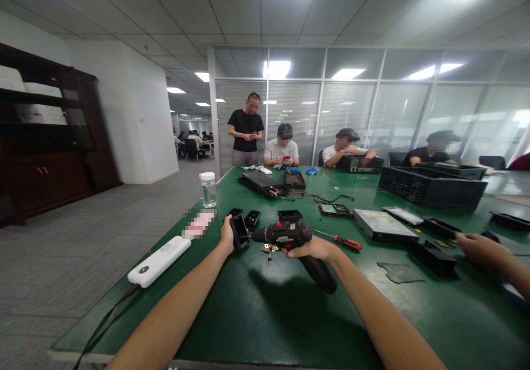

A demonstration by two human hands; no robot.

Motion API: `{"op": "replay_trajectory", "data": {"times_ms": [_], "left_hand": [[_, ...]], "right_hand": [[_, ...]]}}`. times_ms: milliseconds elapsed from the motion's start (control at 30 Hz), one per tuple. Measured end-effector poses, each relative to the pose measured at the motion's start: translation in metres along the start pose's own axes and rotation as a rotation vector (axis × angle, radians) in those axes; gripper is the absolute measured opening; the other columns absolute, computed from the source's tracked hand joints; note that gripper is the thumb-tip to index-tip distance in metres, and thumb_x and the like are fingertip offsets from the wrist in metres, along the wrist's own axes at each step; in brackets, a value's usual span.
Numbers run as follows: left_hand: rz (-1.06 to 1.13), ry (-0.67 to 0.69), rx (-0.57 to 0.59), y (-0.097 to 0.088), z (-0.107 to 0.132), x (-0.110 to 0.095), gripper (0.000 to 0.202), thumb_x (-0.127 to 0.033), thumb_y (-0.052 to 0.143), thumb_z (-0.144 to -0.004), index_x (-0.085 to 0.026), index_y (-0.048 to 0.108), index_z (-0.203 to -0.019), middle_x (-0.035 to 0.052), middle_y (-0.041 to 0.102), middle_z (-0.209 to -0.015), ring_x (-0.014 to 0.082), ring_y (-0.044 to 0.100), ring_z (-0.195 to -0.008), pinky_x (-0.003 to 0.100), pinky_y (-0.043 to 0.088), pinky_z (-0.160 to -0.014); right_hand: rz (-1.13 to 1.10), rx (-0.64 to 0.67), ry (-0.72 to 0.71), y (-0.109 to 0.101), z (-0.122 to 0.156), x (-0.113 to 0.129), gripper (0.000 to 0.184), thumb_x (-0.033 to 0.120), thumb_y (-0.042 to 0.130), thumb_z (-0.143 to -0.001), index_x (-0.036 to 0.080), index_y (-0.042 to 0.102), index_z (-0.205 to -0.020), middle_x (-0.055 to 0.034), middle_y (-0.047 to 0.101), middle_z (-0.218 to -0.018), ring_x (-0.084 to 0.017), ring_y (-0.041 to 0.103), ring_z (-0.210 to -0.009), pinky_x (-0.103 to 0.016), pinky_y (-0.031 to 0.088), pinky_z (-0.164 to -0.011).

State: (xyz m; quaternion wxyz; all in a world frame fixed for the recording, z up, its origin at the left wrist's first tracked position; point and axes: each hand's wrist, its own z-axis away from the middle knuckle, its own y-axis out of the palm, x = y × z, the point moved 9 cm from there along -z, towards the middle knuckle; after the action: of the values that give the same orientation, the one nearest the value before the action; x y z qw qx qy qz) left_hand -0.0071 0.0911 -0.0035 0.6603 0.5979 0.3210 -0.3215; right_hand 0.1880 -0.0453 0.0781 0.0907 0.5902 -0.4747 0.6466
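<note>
My right hand (312,248) is closed round the handle of a black cordless drill (285,234), whose front end points left. In my left hand (227,234) is a small black plastic box (239,232), tilted with its open side toward the drill. The drill's tip reaches to the box's edge; whether it touches a screw I cannot tell. Below the drill lie several small brass-coloured metal pieces (270,248). Just beyond are two more black trays, one with small parts in it (252,218) and another (290,215).
An orange-handled screwdriver (348,242), a metal disc drive (385,225) and a circuit board (335,210) lie to the right. On the left are a white device with a strap (159,260) and a clear jar (208,190). A co-worker's hand (482,248) is at far right; computer cases (433,188) stand behind.
</note>
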Motion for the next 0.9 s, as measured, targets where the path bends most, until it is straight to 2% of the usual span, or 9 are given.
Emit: {"op": "replay_trajectory", "data": {"times_ms": [133,300,400,500,833,900], "left_hand": [[0.001,-0.003,0.008,0.001,0.001,-0.001,0.034,-0.046,0.043,-0.064,-0.013,0.051,-0.070,0.0038,0.054,-0.051,0.0201,0.056,-0.047,0.032,0.044,-0.043],[-0.015,0.008,0.017,0.002,0.001,-0.001,0.035,-0.046,0.043,-0.063,-0.013,0.051,-0.071,0.0040,0.055,-0.051,0.0206,0.056,-0.048,0.034,0.044,-0.044],[-0.010,-0.005,0.008,0.002,0.002,-0.001,0.035,-0.046,0.043,-0.063,-0.013,0.051,-0.071,0.0043,0.055,-0.051,0.0209,0.056,-0.048,0.034,0.044,-0.043],[0.002,-0.023,-0.004,0.003,0.005,-0.001,0.035,-0.045,0.042,-0.064,-0.012,0.052,-0.071,0.0046,0.055,-0.050,0.0207,0.056,-0.048,0.033,0.044,-0.042],[0.010,-0.009,0.010,0.004,0.004,-0.002,0.033,-0.044,0.042,-0.065,-0.013,0.052,-0.070,0.0039,0.055,-0.051,0.0200,0.056,-0.046,0.032,0.044,-0.042],[0.005,-0.004,0.011,0.003,0.003,-0.001,0.034,-0.045,0.042,-0.064,-0.013,0.051,-0.070,0.0037,0.055,-0.051,0.0200,0.056,-0.046,0.033,0.044,-0.043]], "right_hand": [[-0.012,0.010,0.009,0.000,-0.001,-0.001,0.021,0.029,0.052,-0.065,0.014,0.052,-0.080,0.0000,0.051,-0.076,-0.011,0.046,-0.074,-0.023,0.036,-0.068],[-0.029,0.070,0.025,0.005,0.000,0.009,0.022,0.027,0.055,-0.063,0.018,0.052,-0.083,-0.0024,0.052,-0.084,-0.014,0.047,-0.079,-0.025,0.037,-0.073],[-0.031,0.056,0.038,0.004,0.002,0.014,0.020,0.027,0.053,-0.065,0.021,0.053,-0.084,-0.0039,0.052,-0.086,-0.015,0.047,-0.081,-0.025,0.037,-0.075],[-0.035,0.039,0.048,0.004,0.003,0.014,0.024,0.026,0.055,-0.063,0.019,0.053,-0.085,-0.0041,0.052,-0.085,-0.017,0.047,-0.081,-0.028,0.037,-0.076],[-0.036,0.036,0.032,0.004,0.001,0.015,0.025,0.025,0.055,-0.061,0.019,0.053,-0.086,-0.0022,0.053,-0.083,-0.015,0.048,-0.078,-0.027,0.038,-0.075],[0.014,-0.029,0.044,-0.001,0.002,0.015,0.026,0.025,0.057,-0.060,0.018,0.054,-0.085,-0.0025,0.054,-0.082,-0.015,0.049,-0.077,-0.026,0.039,-0.073]]}}
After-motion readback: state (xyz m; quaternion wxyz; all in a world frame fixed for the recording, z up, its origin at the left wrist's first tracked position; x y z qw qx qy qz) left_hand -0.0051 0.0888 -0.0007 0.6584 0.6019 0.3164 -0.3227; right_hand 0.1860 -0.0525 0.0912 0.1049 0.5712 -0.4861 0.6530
